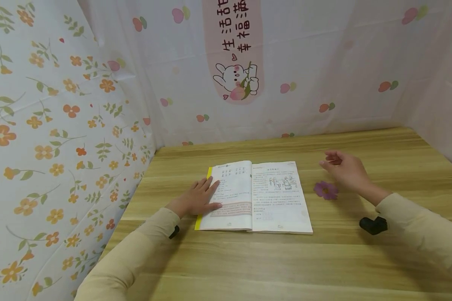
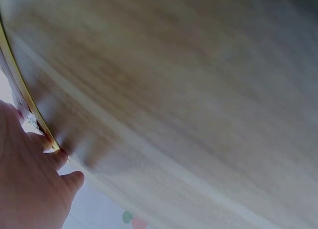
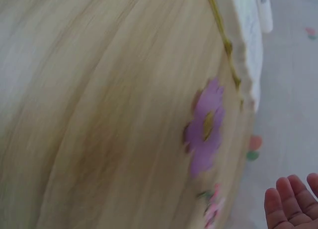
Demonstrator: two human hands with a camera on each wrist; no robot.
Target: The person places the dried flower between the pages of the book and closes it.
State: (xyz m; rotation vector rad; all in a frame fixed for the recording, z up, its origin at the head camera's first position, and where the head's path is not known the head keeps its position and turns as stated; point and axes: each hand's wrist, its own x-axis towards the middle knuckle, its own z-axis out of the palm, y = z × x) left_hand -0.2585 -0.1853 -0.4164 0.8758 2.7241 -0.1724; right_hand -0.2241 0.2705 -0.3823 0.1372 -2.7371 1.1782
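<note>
An open book [image 1: 280, 211] with printed pages and a yellow cover edge lies on the wooden table [image 1: 271, 263]. On its left page rests my left hand [image 1: 197, 200], fingers spread, thumb along a shaded text box. The left wrist view has that hand [image 2: 32, 174] at the book's yellow edge [image 2: 22, 85]. To the right of the book, my right hand [image 1: 348, 172] is raised over the table, fingers loosely bent, nothing visible in them. A purple flower [image 1: 326, 190] with a yellow centre lies between this hand and the book.
In the right wrist view, a small pink-and-red item [image 3: 213, 209] with a bit of green lies beyond the purple flower. Flower-printed cloth [image 1: 52, 167] hangs at the left. A pale cloth [image 1: 316, 62] with a rabbit drawing hangs behind the table's back edge.
</note>
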